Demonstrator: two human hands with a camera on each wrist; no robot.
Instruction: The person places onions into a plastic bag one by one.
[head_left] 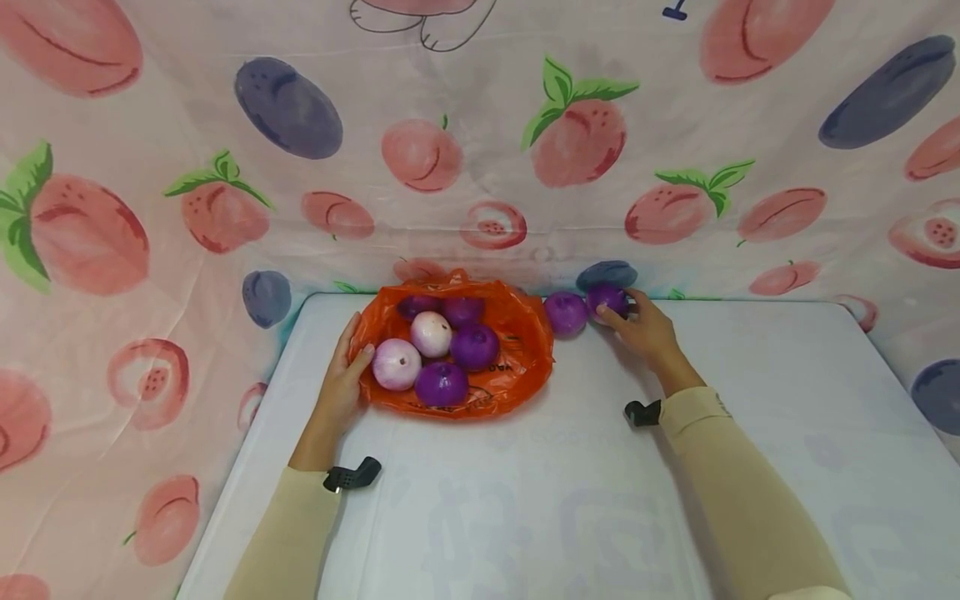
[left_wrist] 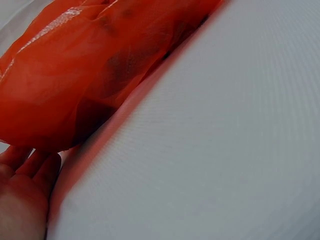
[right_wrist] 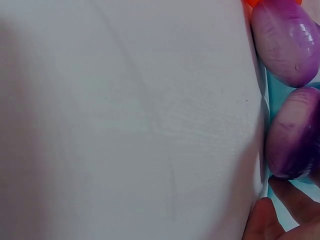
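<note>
An orange plastic bag (head_left: 525, 367) lies with its mouth spread wide near the table's back edge. Inside are several round onions, some deep purple (head_left: 442, 384) and some whitish (head_left: 396, 364). My left hand (head_left: 345, 375) grips the bag's left side, thumb at the rim and fingers along the outside. In the left wrist view, its fingers (left_wrist: 42, 167) go under the orange plastic (left_wrist: 55, 95). To the right of the bag, my right hand (head_left: 648, 329) holds a glossy purple onion (head_left: 606, 302) between thumb and fingers. Another purple onion (head_left: 566, 314) sits between it and the bag.
The white table (head_left: 570, 500) ends at the back against a hanging cloth (head_left: 480, 100) printed with peaches and other fruit. That cloth also runs along the left side. A black wrist device (head_left: 352, 475) is on each forearm.
</note>
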